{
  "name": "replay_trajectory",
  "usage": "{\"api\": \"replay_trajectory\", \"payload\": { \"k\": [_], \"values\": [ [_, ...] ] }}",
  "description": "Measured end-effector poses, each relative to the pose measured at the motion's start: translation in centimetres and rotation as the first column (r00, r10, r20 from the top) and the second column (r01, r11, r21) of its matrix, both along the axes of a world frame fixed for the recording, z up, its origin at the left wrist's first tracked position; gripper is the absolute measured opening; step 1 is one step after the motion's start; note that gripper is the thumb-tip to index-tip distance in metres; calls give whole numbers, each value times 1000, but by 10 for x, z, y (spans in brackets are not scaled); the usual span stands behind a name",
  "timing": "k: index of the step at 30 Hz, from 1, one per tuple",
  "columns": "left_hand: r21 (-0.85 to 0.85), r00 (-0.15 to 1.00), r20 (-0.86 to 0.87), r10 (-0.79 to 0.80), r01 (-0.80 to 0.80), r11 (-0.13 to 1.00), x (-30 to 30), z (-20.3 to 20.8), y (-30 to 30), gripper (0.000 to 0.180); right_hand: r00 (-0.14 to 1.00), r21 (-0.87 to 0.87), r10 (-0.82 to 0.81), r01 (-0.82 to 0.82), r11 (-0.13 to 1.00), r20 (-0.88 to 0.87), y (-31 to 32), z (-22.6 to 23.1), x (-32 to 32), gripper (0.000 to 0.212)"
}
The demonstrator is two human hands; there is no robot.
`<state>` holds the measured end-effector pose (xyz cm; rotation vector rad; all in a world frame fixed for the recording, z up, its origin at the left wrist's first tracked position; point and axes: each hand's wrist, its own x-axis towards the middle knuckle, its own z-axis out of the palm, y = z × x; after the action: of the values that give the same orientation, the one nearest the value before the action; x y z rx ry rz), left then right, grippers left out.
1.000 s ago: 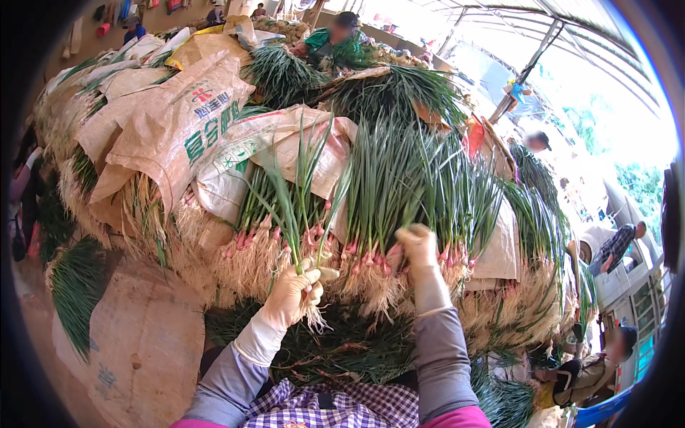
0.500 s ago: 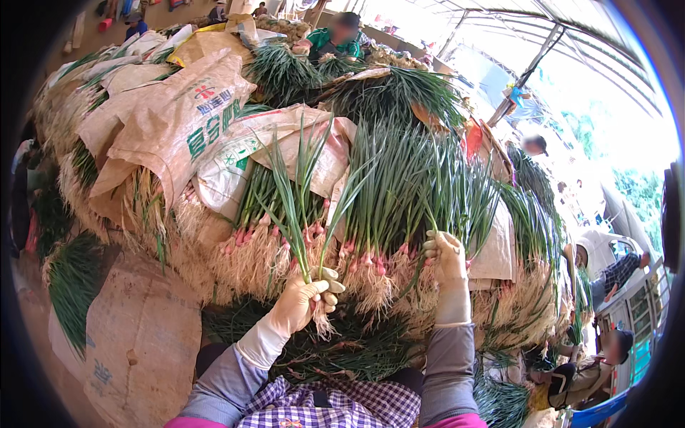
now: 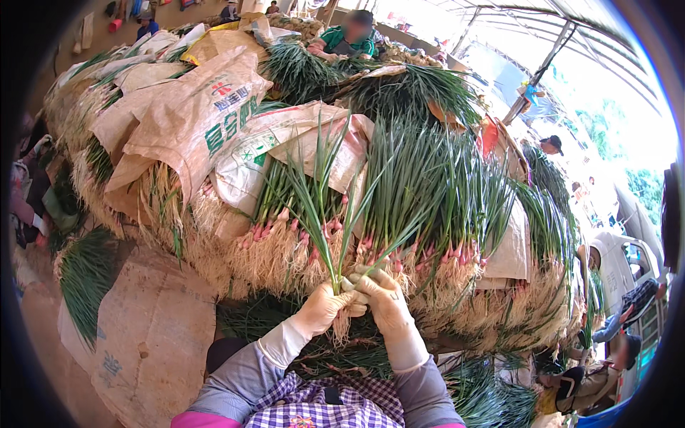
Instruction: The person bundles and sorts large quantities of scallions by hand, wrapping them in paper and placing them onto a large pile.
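Note:
Both gloved hands meet low in front of me. My left hand [image 3: 325, 310] is closed round the stems of a few green garlic plants [image 3: 327, 242], their leaves fanning upward and pale roots hanging below the fist. Against its fingers, my right hand [image 3: 384, 298] is closed too, with a green leaf [image 3: 399, 246] slanting up and right out of its fingertips. The glove hides most of that stem. Just beyond both hands lies a row of green garlic [image 3: 414, 185], pink bulbs and shaggy roots toward me, leaves pointing away.
Woven sacks [image 3: 207, 114] cover parts of the large heap. A flattened sack [image 3: 153, 335] lies at lower left beside a loose bunch of greens [image 3: 87, 278]. Dark green leaves [image 3: 349, 357] lie beneath my hands. Other people work across the heap and at right, near a pale truck [image 3: 621, 264].
My right hand has moved left and down from the row to my left hand, bringing a green garlic leaf with it. The view has shifted slightly.

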<state>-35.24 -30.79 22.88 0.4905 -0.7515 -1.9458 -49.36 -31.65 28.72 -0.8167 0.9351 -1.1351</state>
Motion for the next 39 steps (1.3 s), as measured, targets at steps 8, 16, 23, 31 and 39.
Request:
{"api": "replay_trajectory", "payload": {
  "k": [8, 16, 23, 31, 39],
  "values": [
    [79, 891, -421, -172, 225, 971, 18, 35, 19, 40, 851, -347, -423, 313, 884, -312, -33, -38, -15, 15],
    [21, 765, -602, 231, -274, 961, 76, 42, -4, 38, 152, -484, -466, -117, 867, -872, -56, 26, -55, 20],
    [136, 996, 77, 36, -46, 990, 27, 19, -18, 23, 253, -495, -542, 227, 839, -802, -132, 53, -113, 35],
    [156, 993, 49, -111, 102, 982, 6, 10, -5, 18, 844, -10, -23, 21, 1000, -536, -6, 44, -22, 11],
    [61, 892, -442, -92, 132, 989, 32, 39, 12, 8, 728, -494, -347, 13, 870, -592, -38, -19, -40, 4]
  ]
}}
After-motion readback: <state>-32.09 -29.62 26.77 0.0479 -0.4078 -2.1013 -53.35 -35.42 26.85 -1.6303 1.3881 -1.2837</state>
